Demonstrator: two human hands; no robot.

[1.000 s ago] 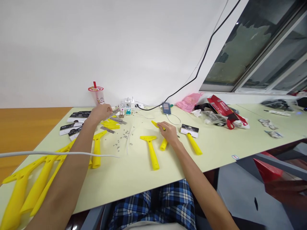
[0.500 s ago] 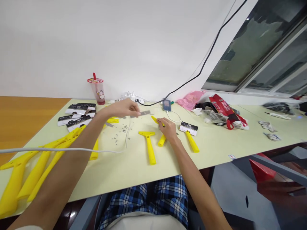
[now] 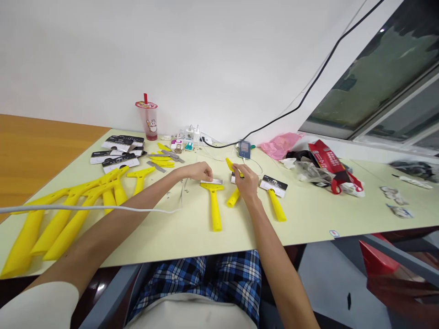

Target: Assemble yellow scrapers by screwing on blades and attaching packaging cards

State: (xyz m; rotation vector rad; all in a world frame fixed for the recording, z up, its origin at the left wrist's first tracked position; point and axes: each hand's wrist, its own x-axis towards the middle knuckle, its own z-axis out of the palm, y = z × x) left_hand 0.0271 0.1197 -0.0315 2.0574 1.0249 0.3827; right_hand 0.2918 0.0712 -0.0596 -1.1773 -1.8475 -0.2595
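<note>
I'm pinching the blade [image 3: 216, 181] in left fingers [image 3: 207, 175], wanting it square on the yellow handle [image 3: 215, 211] below, right fingers [image 3: 242, 172] gripping a yellow strip [image 3: 229, 162].

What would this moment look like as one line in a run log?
left hand: on metal blade at head of yellow scraper | right hand: holding slim yellow piece | nearby: drink cup
</note>
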